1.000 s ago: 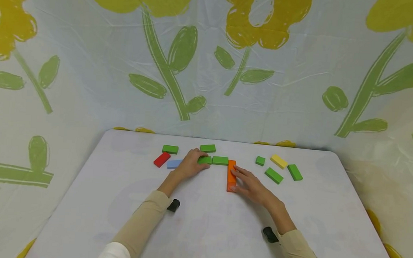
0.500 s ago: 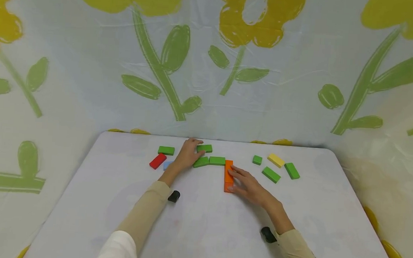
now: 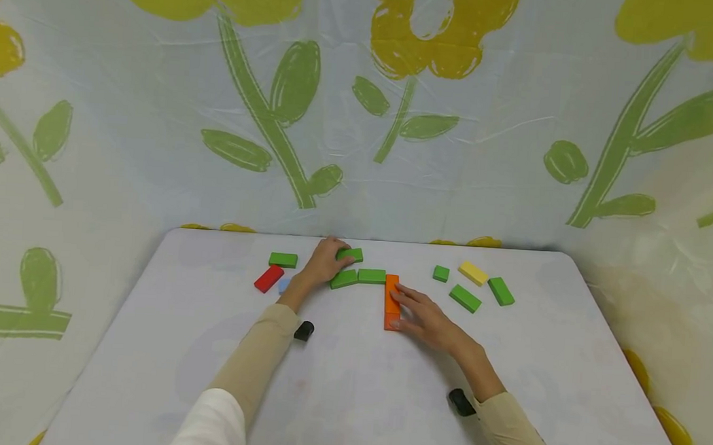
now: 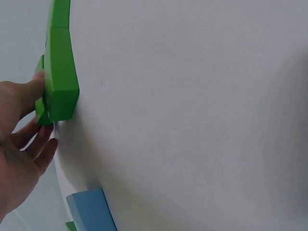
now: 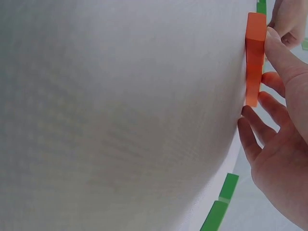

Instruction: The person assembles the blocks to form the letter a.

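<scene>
My left hand (image 3: 325,260) holds the left end of a green block (image 3: 352,254) at the back, thumb in front, fingers behind. In the left wrist view that block (image 4: 42,108) is mostly hidden behind an angled green block (image 4: 61,72). A straight green block (image 3: 371,276) joins the angled one, and its right end meets a long orange block (image 3: 392,289). A shorter orange block (image 3: 390,322) sits at the near end of the long one. My right hand (image 3: 433,319) rests loosely against the right side of both orange blocks, thumb on the near one.
Left of my left hand lie a green block (image 3: 283,259), a red block (image 3: 268,278) and a partly hidden blue block (image 4: 91,211). To the right are a small green block (image 3: 441,273), a yellow block (image 3: 472,273) and two more green ones (image 3: 465,298).
My left hand has let go of the angled green block, which is now tilted, and moved back to the green block behind it. My right hand stays at the orange blocks.
</scene>
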A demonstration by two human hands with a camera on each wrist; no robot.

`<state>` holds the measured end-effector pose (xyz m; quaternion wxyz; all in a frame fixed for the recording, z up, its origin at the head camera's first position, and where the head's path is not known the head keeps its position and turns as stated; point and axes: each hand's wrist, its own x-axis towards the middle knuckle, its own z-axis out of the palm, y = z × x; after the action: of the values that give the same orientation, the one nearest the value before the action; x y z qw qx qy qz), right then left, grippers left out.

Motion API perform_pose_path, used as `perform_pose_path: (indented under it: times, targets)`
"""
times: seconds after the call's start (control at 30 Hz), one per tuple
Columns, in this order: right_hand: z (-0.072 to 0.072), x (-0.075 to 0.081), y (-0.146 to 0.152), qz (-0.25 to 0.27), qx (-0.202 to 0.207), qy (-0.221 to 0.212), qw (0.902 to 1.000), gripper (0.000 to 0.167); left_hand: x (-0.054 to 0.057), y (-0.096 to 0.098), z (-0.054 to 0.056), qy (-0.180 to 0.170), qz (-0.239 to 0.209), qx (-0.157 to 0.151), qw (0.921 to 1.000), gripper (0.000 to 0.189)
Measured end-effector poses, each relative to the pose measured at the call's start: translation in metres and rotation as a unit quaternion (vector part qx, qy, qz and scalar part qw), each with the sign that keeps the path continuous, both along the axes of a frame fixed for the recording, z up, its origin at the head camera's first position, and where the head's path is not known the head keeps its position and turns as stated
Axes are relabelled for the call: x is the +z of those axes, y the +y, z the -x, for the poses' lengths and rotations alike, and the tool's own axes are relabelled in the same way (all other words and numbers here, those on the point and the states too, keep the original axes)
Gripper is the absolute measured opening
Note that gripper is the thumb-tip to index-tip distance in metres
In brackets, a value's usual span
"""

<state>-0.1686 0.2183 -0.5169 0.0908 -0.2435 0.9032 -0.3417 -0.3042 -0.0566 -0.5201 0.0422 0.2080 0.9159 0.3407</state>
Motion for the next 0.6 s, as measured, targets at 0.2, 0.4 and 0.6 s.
perform_pose_path:
  times: [0.2, 0.4, 0.6]
  targets:
    - [0.001, 0.000, 0.000, -0.001, 0.004, 0.000, 1.0000, 0.063, 0.007, 0.002, -0.003, -0.006, -0.028, 0.003, 0.9996, 0.031]
    - [0.001, 0.001, -0.002, -0.002, 0.006, 0.000, 1.0000, 0.063, 0.016, 0.004, -0.010, 0.004, -0.020, 0.000, 0.9998, 0.035]
    - [-0.001, 0.003, -0.002, -0.009, 0.007, 0.004, 0.9999, 0.063, 0.024, 0.005, -0.019, 0.022, -0.026, 0.002, 0.9994, 0.042]
